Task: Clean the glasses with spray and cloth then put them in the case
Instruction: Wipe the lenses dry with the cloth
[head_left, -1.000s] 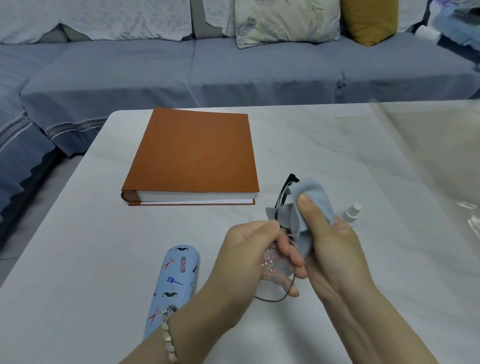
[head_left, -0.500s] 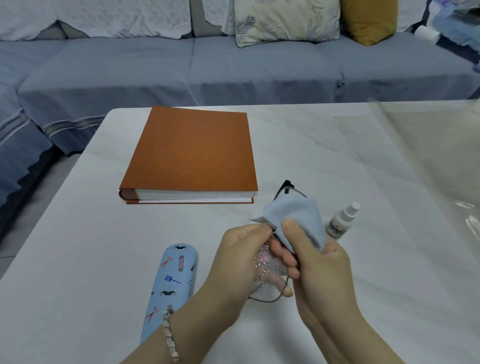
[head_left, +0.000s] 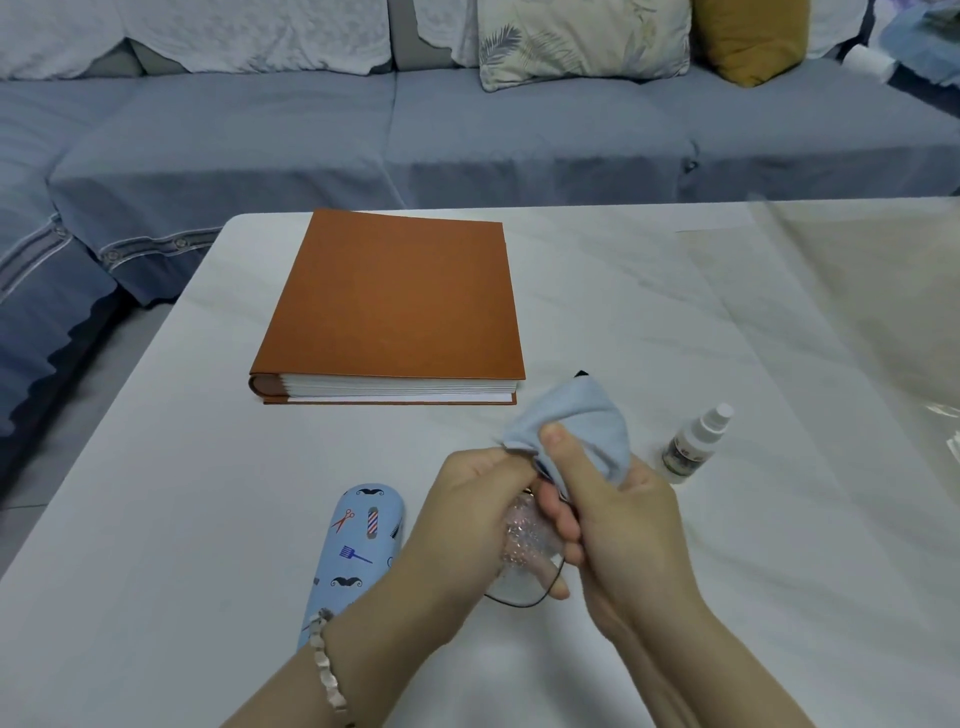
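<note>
Hands meet near the table's (head_left: 649, 312) near edge: left hand (head_left: 467, 514) grips glasses (head_left: 524, 577), right hand (head_left: 618, 525) pinches cloth (head_left: 582, 421) over them.

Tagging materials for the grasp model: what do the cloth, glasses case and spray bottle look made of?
Cloth: soft matte pale blue fabric, likely microfibre; it bunches and folds in the right hand.
Glasses case: smooth, printed pale blue shell with rounded end, seemingly rigid; material unclear.
Spray bottle: probably plastic, white nozzle, labelled body.
</note>
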